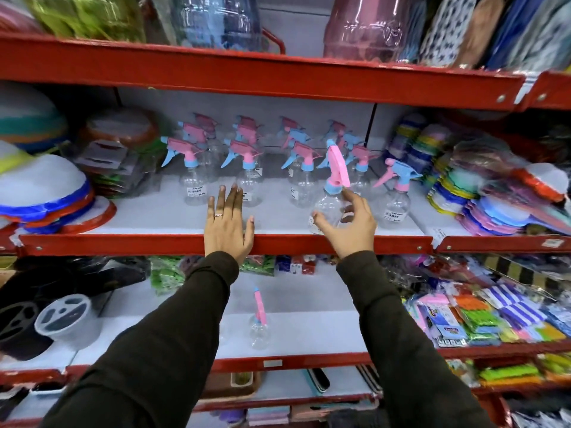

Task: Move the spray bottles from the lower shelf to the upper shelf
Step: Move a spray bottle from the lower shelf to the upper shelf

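Several clear spray bottles (247,168) with pink and blue trigger heads stand in rows on the upper shelf (173,244). My right hand (349,225) is around one such bottle (332,193) at that shelf's front, fingers spread and loosely touching its clear body. My left hand (230,223) lies flat and open on the shelf's red front edge, holding nothing. One spray bottle (259,322) stands alone on the lower shelf (309,361), between my two dark sleeves.
Stacked plastic bowls (46,193) crowd the upper shelf's left end, and packs of coloured items (482,193) its right. On the lower shelf sit a dark object with a grey lid (61,316) at left and bagged sponges (494,316) at right.
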`<action>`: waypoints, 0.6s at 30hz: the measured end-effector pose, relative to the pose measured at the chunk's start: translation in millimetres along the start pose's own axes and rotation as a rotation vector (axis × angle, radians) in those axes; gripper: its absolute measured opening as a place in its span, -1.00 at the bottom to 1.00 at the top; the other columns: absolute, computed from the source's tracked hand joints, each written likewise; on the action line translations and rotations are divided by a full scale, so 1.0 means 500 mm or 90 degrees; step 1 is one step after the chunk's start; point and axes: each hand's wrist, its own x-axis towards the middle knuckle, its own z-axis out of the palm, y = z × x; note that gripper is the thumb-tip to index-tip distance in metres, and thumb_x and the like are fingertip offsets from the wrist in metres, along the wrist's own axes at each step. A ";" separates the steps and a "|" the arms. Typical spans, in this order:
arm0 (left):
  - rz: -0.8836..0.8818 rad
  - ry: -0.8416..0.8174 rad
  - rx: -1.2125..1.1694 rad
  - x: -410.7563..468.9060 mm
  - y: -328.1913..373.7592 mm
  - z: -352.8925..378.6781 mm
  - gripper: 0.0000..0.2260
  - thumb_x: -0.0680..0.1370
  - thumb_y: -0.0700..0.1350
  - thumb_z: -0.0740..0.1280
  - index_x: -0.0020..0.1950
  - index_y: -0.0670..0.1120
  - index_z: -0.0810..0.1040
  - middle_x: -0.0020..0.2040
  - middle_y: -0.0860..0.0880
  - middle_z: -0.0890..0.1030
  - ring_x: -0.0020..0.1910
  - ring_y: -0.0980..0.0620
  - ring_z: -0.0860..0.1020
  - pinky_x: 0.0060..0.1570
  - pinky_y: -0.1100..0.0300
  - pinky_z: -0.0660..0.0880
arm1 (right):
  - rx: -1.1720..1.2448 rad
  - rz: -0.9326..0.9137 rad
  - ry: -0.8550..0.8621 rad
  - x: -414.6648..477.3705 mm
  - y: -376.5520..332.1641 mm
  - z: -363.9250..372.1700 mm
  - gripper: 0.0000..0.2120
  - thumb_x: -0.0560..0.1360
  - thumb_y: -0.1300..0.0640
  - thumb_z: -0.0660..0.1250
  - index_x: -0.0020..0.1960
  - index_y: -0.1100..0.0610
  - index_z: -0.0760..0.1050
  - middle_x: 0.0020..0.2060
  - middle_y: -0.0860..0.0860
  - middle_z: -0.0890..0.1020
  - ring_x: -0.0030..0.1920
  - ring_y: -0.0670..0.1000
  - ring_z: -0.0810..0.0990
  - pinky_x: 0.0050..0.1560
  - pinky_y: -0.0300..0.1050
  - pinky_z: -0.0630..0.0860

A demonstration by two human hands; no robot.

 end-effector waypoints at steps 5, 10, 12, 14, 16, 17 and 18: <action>0.000 0.019 -0.011 0.001 0.001 0.005 -0.40 0.62 0.08 0.00 0.59 -0.20 0.14 0.62 -0.12 0.14 0.63 -0.11 -0.02 0.58 -0.03 -0.20 | -0.049 0.062 -0.039 0.051 0.034 0.043 -0.39 0.30 -0.12 0.53 0.28 0.06 0.50 0.18 0.00 0.59 0.17 0.03 0.54 0.21 0.05 0.54; -0.004 0.025 -0.026 0.000 0.001 0.009 -0.41 0.63 0.07 0.02 0.60 -0.18 0.12 0.63 -0.09 0.12 0.63 -0.10 -0.04 0.59 -0.05 -0.14 | -0.056 0.094 -0.073 0.068 0.048 0.074 -0.41 0.31 -0.08 0.54 0.28 0.09 0.51 0.18 0.06 0.61 0.18 0.08 0.56 0.24 0.04 0.53; -0.005 0.024 -0.025 -0.001 0.001 0.010 -0.41 0.63 0.08 0.01 0.61 -0.17 0.11 0.63 -0.08 0.11 0.63 -0.09 -0.05 0.59 -0.06 -0.14 | -0.059 0.099 -0.086 0.070 0.053 0.079 -0.40 0.32 -0.05 0.55 0.29 0.11 0.51 0.19 0.08 0.60 0.18 0.09 0.56 0.25 0.03 0.53; -0.004 0.025 -0.022 -0.001 0.001 0.011 -0.41 0.63 0.08 0.01 0.61 -0.17 0.11 0.63 -0.08 0.11 0.63 -0.09 -0.05 0.59 -0.06 -0.13 | -0.058 0.109 -0.101 0.069 0.058 0.084 -0.39 0.33 -0.03 0.55 0.32 0.12 0.50 0.21 0.08 0.59 0.19 0.08 0.55 0.28 0.00 0.52; -0.004 0.026 -0.019 -0.001 0.001 0.011 -0.41 0.63 0.09 0.01 0.61 -0.16 0.11 0.63 -0.08 0.10 0.63 -0.09 -0.04 0.58 -0.06 -0.14 | -0.058 0.117 -0.106 0.069 0.063 0.087 -0.38 0.34 -0.02 0.54 0.33 0.12 0.48 0.23 0.08 0.58 0.21 0.09 0.54 0.29 -0.02 0.50; -0.004 0.027 -0.017 -0.001 0.001 0.011 -0.41 0.63 0.09 0.00 0.61 -0.16 0.11 0.63 -0.08 0.10 0.63 -0.09 -0.04 0.58 -0.06 -0.14 | -0.060 0.118 -0.110 0.069 0.064 0.088 -0.38 0.34 -0.02 0.53 0.34 0.12 0.48 0.23 0.08 0.58 0.21 0.10 0.54 0.28 -0.03 0.50; -0.004 0.028 -0.018 -0.001 0.002 0.011 -0.41 0.63 0.09 0.00 0.61 -0.17 0.12 0.63 -0.08 0.11 0.63 -0.10 -0.04 0.58 -0.06 -0.14 | -0.063 0.117 -0.116 0.069 0.065 0.088 -0.39 0.35 -0.02 0.53 0.34 0.11 0.47 0.24 0.08 0.58 0.22 0.11 0.54 0.27 -0.04 0.50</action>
